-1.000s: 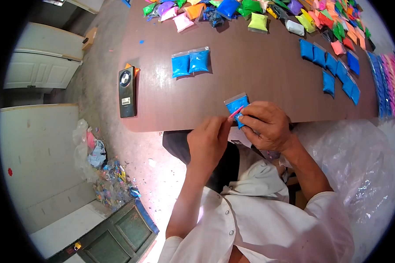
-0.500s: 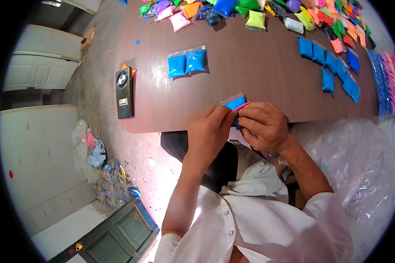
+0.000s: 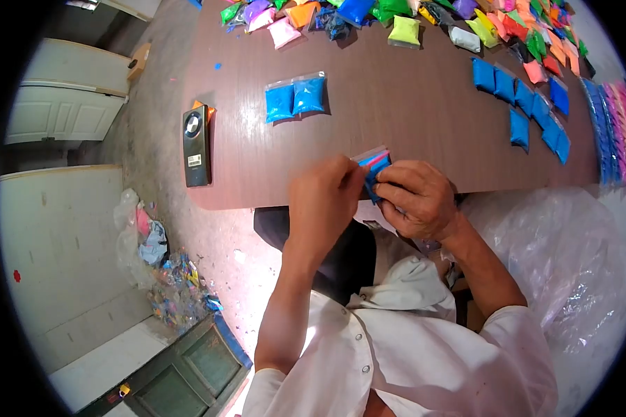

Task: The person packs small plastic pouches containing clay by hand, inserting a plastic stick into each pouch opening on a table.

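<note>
My right hand (image 3: 421,198) pinches a small clear bag with blue filling, a blue packet (image 3: 377,182), at the table's front edge. A thin pink strip (image 3: 377,160) lies slantwise across the packet's upper part; whether it is inside or on top, I cannot tell. At the packet's left side is my left hand (image 3: 325,201), smeared by motion, its fingers bent and drawn together. What its fingertips grip is hidden. Farther back, two blue packets (image 3: 294,98) lie side by side on the brown table (image 3: 396,118).
A dark phone-like device (image 3: 197,149) rests near the table's left edge, over something orange. Several blue packets (image 3: 522,104) lie at the right. A pile of coloured packets (image 3: 403,31) covers the far edge. Clear plastic sheeting (image 3: 563,257) hangs at my right.
My left hand has shifted slightly left and up. The pink strip now lies farther up across the packet, clear of my right fingertips. My right hand stays nearly still.
</note>
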### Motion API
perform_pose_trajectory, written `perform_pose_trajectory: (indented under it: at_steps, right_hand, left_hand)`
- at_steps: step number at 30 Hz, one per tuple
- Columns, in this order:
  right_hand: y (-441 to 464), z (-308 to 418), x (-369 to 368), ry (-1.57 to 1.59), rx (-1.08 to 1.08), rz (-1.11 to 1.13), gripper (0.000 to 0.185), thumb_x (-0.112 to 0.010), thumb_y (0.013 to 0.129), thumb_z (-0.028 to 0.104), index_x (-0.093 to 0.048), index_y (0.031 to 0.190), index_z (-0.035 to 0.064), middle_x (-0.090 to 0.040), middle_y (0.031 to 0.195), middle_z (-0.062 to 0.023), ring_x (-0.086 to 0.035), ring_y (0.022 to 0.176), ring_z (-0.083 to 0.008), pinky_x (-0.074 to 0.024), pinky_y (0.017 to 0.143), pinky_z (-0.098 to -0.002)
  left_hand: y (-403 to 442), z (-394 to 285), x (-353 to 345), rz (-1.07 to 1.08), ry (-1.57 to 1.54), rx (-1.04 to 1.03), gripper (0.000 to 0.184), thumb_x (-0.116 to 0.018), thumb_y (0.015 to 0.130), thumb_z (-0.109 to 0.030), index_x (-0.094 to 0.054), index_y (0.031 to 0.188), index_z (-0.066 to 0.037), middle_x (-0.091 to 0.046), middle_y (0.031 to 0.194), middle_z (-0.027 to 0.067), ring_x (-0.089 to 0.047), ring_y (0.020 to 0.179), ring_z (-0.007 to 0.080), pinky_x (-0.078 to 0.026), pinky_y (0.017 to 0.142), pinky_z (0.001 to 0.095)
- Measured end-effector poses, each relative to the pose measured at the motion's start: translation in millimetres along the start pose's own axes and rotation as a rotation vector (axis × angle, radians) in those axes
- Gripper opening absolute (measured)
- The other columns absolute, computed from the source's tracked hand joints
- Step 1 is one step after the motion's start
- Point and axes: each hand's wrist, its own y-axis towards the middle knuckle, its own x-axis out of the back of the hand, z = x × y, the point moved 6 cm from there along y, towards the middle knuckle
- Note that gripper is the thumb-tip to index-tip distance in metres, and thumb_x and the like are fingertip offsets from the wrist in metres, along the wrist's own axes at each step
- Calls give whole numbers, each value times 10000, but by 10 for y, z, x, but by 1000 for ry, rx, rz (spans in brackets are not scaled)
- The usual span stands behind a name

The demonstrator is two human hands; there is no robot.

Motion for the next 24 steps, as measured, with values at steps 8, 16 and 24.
perform_pose_trajectory:
  at_steps: [8,16,24]
  right_hand:
    - [23,3,10,-10,-1,19,262,-828,726,96,-763,979,108,-705,1052,-39,-693,944,-266,-582,801,-384]
    - [38,12,4,3,-47,-5,267,-860,706,92,-759,953,106,-688,991,-39,-686,884,-258,-578,758,-375]
    - [72,15,-3,-6,-36,2,261,-858,703,99,-764,947,107,-685,976,-42,-681,870,-259,-572,738,-380]
  left_hand:
    - [-77,319,-18,-102,46,10,147,-789,946,-89,-710,882,16,-697,759,172,-680,626,264,-529,609,352]
    - [-316,168,50,-94,-129,64,154,-780,966,-93,-712,899,27,-695,742,150,-659,620,184,-504,596,310]
    - [-239,141,-74,-128,34,-90,144,-785,940,-133,-703,851,-55,-702,747,129,-680,628,336,-519,576,415]
